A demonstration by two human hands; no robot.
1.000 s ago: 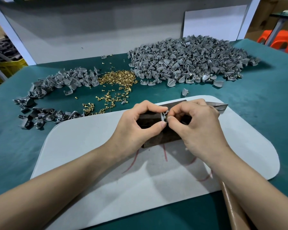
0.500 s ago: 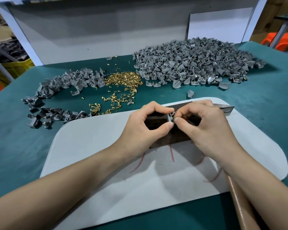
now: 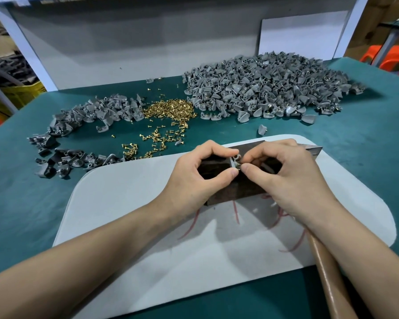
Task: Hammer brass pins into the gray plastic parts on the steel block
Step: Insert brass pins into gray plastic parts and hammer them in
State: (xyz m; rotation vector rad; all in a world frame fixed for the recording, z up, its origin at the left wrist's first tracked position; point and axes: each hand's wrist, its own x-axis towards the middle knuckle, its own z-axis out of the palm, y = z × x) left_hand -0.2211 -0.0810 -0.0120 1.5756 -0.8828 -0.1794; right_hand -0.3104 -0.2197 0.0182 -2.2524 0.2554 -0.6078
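A dark steel block (image 3: 230, 192) lies on the pale mat (image 3: 129, 203), and both hands meet over it. My left hand (image 3: 200, 176) pinches a small gray plastic part (image 3: 234, 160) between thumb and forefinger, just above the block. My right hand (image 3: 283, 178) pinches at the part's right side, where a small brass pin (image 3: 239, 161) glints between its fingertips. A hammer runs under my right hand: its brown handle (image 3: 327, 272) shows below the wrist and its metal head (image 3: 313, 149) shows beyond the knuckles.
On the green table (image 3: 355, 157), a big heap of gray parts (image 3: 263, 88) lies at the back right. A smaller heap (image 3: 78, 125) curves along the left. Loose brass pins (image 3: 168, 111) are piled between them. One stray part (image 3: 262, 129) lies near the mat's far edge.
Both hands stay together over the block with the part between them. Only the fingertips shift slightly; the view has drifted a little.
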